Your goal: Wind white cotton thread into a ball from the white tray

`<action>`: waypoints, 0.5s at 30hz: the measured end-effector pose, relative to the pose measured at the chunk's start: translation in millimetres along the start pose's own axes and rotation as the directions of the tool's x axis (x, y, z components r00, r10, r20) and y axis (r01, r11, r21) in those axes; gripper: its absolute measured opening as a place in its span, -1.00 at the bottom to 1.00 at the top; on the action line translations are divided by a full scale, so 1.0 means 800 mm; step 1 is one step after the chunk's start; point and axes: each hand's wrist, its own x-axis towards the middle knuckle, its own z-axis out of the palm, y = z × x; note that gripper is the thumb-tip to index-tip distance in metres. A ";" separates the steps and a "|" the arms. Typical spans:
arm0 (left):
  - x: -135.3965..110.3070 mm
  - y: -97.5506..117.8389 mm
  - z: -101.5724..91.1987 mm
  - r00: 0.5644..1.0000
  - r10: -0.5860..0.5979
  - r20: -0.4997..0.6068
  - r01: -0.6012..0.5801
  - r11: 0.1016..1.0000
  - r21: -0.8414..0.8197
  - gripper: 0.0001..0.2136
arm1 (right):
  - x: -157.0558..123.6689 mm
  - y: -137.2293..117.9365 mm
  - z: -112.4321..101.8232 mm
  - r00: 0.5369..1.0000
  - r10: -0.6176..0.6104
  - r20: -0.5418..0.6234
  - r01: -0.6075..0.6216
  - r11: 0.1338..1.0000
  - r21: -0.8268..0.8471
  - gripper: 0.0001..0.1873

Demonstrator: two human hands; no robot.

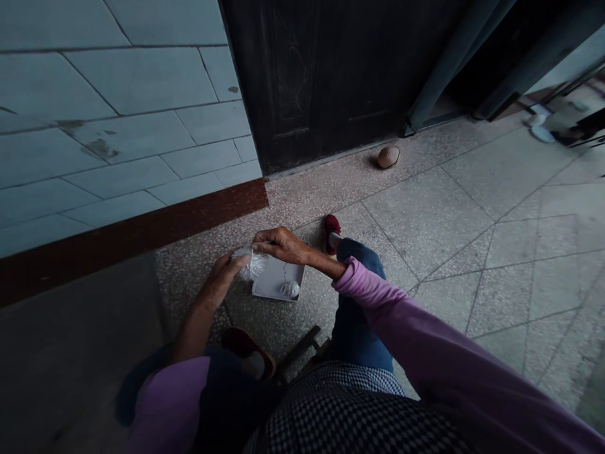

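My left hand (225, 268) holds a small white bundle of thread (249, 263) over the floor, fingers curled round its left end. My right hand (280, 243) is closed in a pinch at the bundle's right side, seemingly on a thin strand. Just below the hands lies a shallow grey tray (273, 280) on the floor, with a small white ball of thread (290, 289) in it. A fine thread runs up from that ball toward my right hand.
I sit low, legs out, red shoes (331, 231) on a speckled stone floor (472, 239). A tiled wall (118, 113) with a red base stands left, a dark door (331, 75) ahead. A small brown ball (388, 157) lies by the door. A wooden stool edge (302, 348) shows.
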 end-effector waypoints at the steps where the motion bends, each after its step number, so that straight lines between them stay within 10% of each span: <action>1: -0.001 -0.001 0.001 1.000 -0.025 0.003 0.025 0.999 -0.026 -0.46 | 0.000 -0.002 0.000 1.000 0.008 -0.006 -0.008 1.000 0.011 -0.55; 15: -0.007 0.003 -0.002 0.990 -0.060 0.130 0.072 0.993 -0.091 -0.45 | 0.005 0.010 -0.010 0.997 0.040 -0.070 -0.033 0.995 0.099 -0.62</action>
